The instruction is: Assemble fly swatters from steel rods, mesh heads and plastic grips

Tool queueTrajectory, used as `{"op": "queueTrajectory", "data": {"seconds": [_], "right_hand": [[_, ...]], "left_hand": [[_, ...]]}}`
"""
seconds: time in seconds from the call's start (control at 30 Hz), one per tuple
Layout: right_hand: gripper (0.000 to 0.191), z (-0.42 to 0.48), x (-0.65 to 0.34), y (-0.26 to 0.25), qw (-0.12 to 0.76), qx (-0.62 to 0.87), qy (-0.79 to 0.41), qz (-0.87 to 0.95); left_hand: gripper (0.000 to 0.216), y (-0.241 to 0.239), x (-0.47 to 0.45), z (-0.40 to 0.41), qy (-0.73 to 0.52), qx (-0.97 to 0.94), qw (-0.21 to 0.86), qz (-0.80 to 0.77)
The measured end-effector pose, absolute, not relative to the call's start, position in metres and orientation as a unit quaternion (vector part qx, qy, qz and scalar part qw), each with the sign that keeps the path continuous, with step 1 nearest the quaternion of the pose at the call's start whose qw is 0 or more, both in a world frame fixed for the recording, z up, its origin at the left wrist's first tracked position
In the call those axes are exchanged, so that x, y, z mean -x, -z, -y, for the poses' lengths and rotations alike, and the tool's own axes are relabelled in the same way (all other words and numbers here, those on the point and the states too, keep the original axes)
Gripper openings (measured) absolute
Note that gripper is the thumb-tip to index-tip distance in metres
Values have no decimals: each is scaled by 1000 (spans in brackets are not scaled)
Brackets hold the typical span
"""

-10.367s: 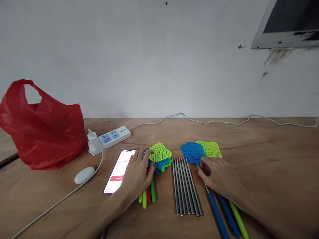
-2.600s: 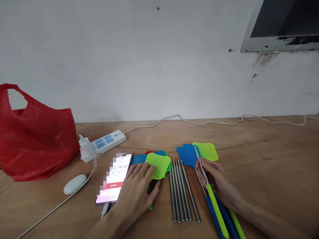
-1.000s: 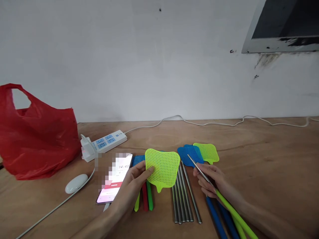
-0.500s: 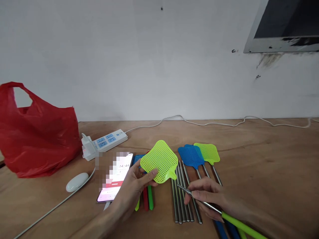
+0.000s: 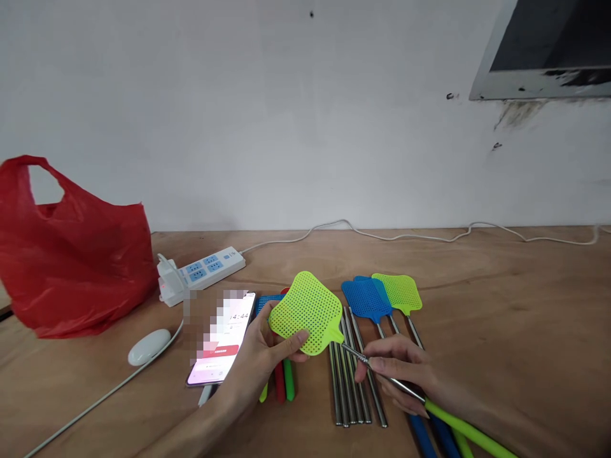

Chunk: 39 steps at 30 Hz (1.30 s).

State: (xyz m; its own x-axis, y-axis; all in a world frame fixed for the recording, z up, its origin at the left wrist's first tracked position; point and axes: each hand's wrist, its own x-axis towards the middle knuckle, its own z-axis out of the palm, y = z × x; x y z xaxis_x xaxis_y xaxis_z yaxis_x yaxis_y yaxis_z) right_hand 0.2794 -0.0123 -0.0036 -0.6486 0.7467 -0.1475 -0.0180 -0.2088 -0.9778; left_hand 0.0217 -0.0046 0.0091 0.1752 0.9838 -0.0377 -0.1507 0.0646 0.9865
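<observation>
A yellow-green fly swatter head, perforated and with a short neck, is gripped at its lower left edge by my left hand. My right hand is closed around a thin metal rod with a yellow-green handle. The rod's tip meets the neck of the swatter head; how far it sits inside I cannot tell. Beneath and between my hands lie several loose metal rods. Past my right hand lie blue swatters and a yellow-green swatter, with rods attached.
Red and green handles and a blue swatter head lie partly behind my left hand. Left of them are a lit phone, a white power strip, a white mouse-like object and a red plastic bag. A cable runs along the wall.
The rod tip in my right hand has come up to the neck of the swatter head, closing the small gap. My left hand and the head have shifted slightly.
</observation>
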Motion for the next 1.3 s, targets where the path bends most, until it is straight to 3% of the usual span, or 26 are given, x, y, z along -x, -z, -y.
{"op": "queueTrajectory", "data": {"seconds": [0.57,1.03,1.2,1.3], "right_hand": [[44,13,-276,10,278,324,-701,572],[44,15,-272,10,285,324,-712,554],[43,9,-269,13,341,340,-749,455],[41,8,-268,9,402,380,-733,397]], "left_hand": [[60,-8,-28,16,-450,-530,520,-497],[58,-13,-35,21,-435,-533,541,-483],[68,-15,-37,18,-496,-540,528,-427],[51,-11,-32,13,-525,-544,496,-427]]}}
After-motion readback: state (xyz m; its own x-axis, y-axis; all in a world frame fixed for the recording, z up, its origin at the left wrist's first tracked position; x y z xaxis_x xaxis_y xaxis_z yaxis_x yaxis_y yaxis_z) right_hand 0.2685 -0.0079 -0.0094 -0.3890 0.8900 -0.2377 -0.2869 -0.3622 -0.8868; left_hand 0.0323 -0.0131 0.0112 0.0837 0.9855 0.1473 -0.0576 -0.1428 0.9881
